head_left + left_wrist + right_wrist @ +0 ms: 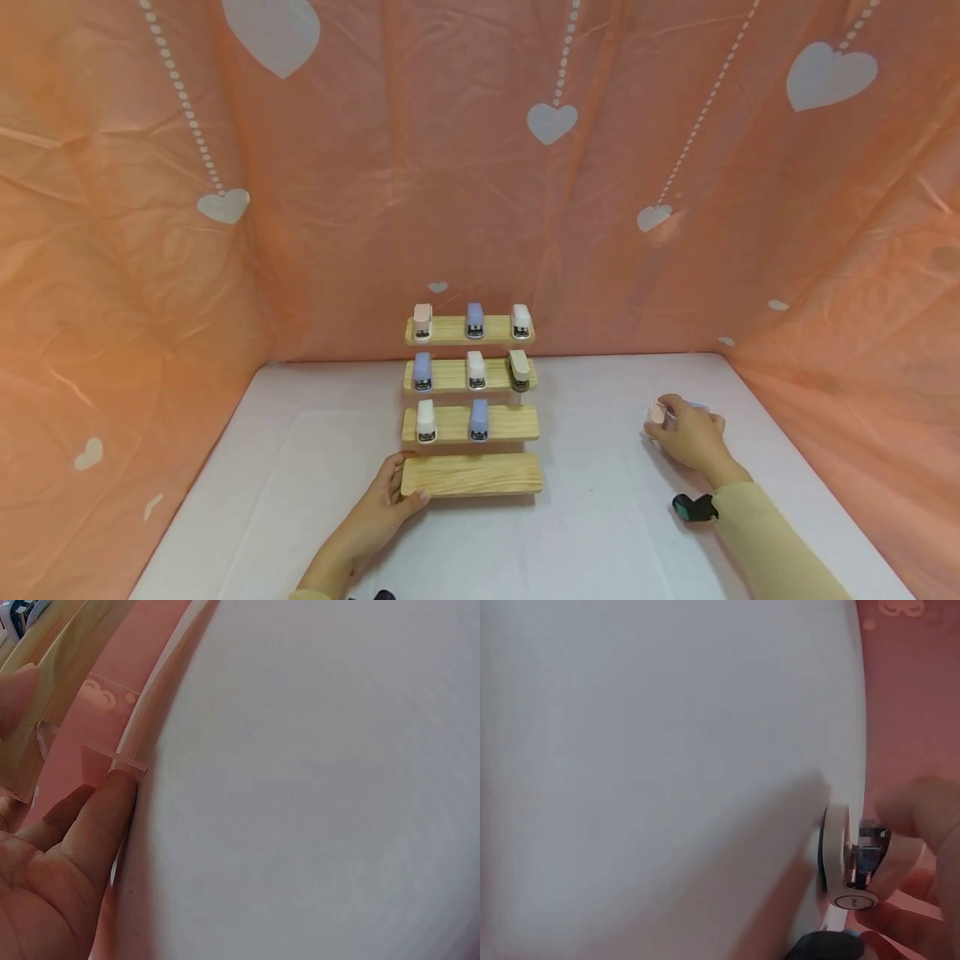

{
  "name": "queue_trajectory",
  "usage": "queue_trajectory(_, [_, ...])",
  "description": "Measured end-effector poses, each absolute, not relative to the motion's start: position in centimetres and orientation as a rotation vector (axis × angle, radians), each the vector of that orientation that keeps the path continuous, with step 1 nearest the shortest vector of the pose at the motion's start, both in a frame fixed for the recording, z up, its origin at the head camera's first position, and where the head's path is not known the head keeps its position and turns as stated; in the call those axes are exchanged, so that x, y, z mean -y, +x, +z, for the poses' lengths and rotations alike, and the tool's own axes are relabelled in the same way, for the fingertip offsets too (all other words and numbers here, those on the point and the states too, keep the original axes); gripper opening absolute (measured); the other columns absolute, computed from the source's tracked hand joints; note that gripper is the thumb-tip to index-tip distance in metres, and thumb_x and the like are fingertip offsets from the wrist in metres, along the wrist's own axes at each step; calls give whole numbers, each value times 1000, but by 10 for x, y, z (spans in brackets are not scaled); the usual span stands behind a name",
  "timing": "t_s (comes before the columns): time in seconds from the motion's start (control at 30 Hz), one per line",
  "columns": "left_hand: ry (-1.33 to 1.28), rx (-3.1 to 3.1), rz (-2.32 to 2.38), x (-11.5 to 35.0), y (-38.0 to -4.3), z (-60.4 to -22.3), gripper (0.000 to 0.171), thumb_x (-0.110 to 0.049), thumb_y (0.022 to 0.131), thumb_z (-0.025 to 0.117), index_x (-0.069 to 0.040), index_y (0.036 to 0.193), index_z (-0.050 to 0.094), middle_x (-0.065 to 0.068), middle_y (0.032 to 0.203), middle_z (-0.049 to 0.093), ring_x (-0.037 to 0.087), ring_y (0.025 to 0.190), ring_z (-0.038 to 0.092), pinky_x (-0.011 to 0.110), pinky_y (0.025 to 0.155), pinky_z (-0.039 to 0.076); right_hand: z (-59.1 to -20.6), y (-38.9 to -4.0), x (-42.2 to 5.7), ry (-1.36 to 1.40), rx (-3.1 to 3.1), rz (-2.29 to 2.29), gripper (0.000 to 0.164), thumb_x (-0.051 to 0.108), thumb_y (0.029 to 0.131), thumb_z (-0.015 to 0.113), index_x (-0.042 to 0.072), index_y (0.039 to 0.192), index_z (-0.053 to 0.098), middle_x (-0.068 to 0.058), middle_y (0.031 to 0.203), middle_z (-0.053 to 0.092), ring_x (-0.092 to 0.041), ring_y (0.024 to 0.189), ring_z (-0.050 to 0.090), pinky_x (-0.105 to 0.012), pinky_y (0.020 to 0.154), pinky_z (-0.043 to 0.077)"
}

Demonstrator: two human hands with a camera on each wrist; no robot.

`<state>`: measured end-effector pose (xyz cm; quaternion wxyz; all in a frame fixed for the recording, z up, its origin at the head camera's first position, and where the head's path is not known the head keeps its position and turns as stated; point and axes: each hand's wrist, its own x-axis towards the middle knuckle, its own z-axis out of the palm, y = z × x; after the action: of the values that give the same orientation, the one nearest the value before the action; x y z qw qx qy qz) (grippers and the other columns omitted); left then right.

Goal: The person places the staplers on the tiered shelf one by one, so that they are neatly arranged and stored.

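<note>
A tiered display rack with wooden shelves (480,475) stands in the middle of the head view. My left hand (378,510) grips the left end of its lowest shelf, the thumb on the front edge; in the left wrist view, fingers touch a clear support (129,760) under the board. Over at the right, my right hand (692,437) holds a pale pink mini stapler (836,855) between thumb and fingers, close to the white tabletop. A lilac object (697,407) shows partly behind that hand; its kind is hidden.
On the upper shelves stand several mini staplers: pink (423,321), lilac (475,320), white (521,321) and beige (519,369) among them. An orange cloth (480,183) with white hearts encloses the white table (600,533) behind and at both sides.
</note>
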<state>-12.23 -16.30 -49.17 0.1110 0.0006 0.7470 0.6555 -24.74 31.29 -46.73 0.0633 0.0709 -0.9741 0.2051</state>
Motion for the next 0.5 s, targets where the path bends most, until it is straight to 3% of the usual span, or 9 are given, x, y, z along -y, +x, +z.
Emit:
queue_trajectory(0.27, [5, -2200, 1914, 164, -123, -491, 73, -24, 88, 71, -9, 145, 26, 27, 154, 22, 40, 140, 24, 53, 111, 23, -467, -247, -296, 290, 2903, 659, 58, 39, 85, 72, -1, 123, 55, -16, 103, 66, -37, 91, 61, -61, 86, 22])
queue_trajectory(0.5, [16, -2186, 1929, 164, -123, -493, 73, -24, 88, 71, -10, 144, 26, 26, 154, 22, 40, 140, 25, 52, 111, 25, -471, -246, -290, 336, 2949, 644, 61, 43, 85, 72, -4, 121, 58, -19, 111, 64, -42, 107, 56, -62, 88, 30])
